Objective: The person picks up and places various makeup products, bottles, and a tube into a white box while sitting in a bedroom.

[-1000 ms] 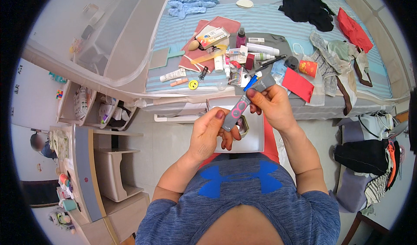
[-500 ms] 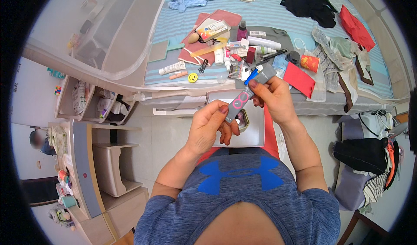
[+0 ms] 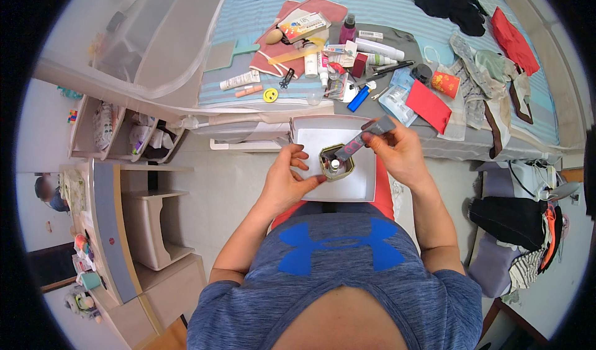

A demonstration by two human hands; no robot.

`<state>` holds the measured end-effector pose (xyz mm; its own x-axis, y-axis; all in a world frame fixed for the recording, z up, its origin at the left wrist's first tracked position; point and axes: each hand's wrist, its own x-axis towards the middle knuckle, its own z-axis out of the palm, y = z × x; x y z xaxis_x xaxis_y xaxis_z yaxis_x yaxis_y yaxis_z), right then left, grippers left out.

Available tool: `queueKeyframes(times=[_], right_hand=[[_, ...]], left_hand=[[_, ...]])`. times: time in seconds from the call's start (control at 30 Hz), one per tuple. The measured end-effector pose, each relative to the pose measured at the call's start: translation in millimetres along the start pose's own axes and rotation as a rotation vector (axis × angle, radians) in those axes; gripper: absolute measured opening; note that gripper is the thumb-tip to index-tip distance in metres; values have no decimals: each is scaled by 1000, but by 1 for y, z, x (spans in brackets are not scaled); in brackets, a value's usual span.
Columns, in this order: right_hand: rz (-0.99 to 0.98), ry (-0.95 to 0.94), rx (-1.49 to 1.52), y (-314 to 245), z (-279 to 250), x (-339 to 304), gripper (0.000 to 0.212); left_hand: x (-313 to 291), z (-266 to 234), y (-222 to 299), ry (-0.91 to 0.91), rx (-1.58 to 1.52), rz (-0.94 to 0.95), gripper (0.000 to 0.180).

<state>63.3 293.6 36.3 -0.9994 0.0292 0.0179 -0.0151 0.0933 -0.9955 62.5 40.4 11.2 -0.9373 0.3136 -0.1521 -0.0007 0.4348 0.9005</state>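
Observation:
My right hand (image 3: 398,151) pinches a slim grey tube (image 3: 383,126) with pink markings. It tilts, its lower end over an octagonal container (image 3: 352,167) with a dark inside and a gold-toned rim. A small bottle with a light cap (image 3: 335,164) stands in the container. Beneath it lies an open white box (image 3: 362,190) on my lap. My left hand (image 3: 288,175) holds nothing, its fingers apart; its thumb tip is at the container's near left edge, and I cannot tell whether it touches.
On the striped bed, cosmetics spread ahead: a blue stick (image 3: 359,98), a white tube (image 3: 239,80), a yellow smiley disc (image 3: 270,95), a red envelope (image 3: 428,106) and a patterned paper cup (image 3: 445,84). A desk (image 3: 118,226) stands left; a clothes pile (image 3: 512,219) lies right.
My left hand has let go of the grey tube and moved down left beside the container. My right hand has lowered the tube over the container. The blue stick now shows uncovered on the bed.

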Motion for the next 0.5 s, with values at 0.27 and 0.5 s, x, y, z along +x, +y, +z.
queueKeyframes(times=[0.27, 0.5], right_hand=[[-291, -241, -406, -8, 10, -3, 19], [-231, -376, -522, 3, 12, -4, 20]], left_hand=[[16, 30, -17, -98, 182, 144, 100], [22, 41, -28, -90, 179, 216, 81]])
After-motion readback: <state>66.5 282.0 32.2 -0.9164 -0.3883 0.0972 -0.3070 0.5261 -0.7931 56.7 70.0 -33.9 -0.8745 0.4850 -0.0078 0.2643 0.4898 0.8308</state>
